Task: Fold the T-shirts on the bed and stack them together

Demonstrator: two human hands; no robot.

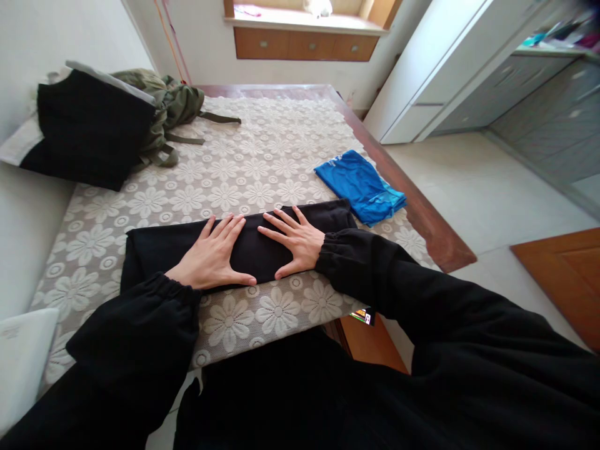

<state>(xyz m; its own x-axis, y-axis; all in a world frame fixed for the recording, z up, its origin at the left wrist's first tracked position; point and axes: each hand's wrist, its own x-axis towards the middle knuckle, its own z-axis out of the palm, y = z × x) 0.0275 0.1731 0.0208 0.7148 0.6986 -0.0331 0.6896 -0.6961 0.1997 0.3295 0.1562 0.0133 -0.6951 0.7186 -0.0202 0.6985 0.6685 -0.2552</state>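
A black garment (pixel 154 247), folded into a long flat strip, lies across the near part of a table covered by a white floral lace cloth (pixel 262 156). My left hand (pixel 213 256) rests flat on its middle, fingers spread. My right hand (pixel 295 240) presses flat just to the right of it, fingers also apart. Both hands touch the garment and neither one grips it. Black sleeves cover both arms to the wrists.
A folded blue garment (pixel 360 184) lies at the table's right edge. A black folded pile (pixel 87 128) and an olive green bag (pixel 171 109) sit at the far left. A white cabinet (pixel 435 69) stands to the right, and a wooden window ledge (pixel 304 37) is beyond the table.
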